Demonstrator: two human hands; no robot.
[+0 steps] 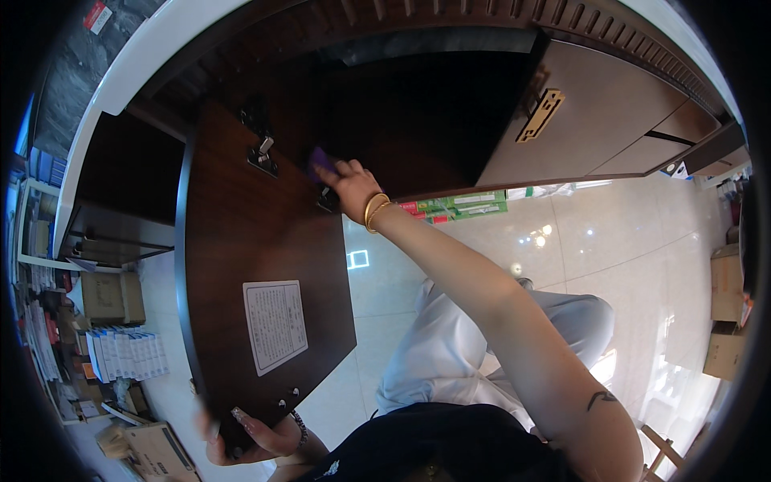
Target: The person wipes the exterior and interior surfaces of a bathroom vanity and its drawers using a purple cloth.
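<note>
My right hand [354, 188] presses a purple cloth [320, 161] near the hinge side of an open dark wooden cabinet door [271, 235]. Part of the cloth is hidden by my fingers. Close to that hand are two metal hinges, an upper one [262, 155] and a lower one [327, 199]. My left hand [256, 435] grips the free edge of the door at its near corner, thumb on the inner face. A white printed label [276, 327] is stuck to that face, with two screw heads [288, 397] below it.
The dark cabinet interior [415, 120] lies open ahead. To its right is a closed door with a gold handle [540, 115]. Green boxes [470, 206] lie under the cabinet. Cardboard boxes [724, 283] stand at right; stacked white boxes [127, 354] and a carton [158, 453] are at left.
</note>
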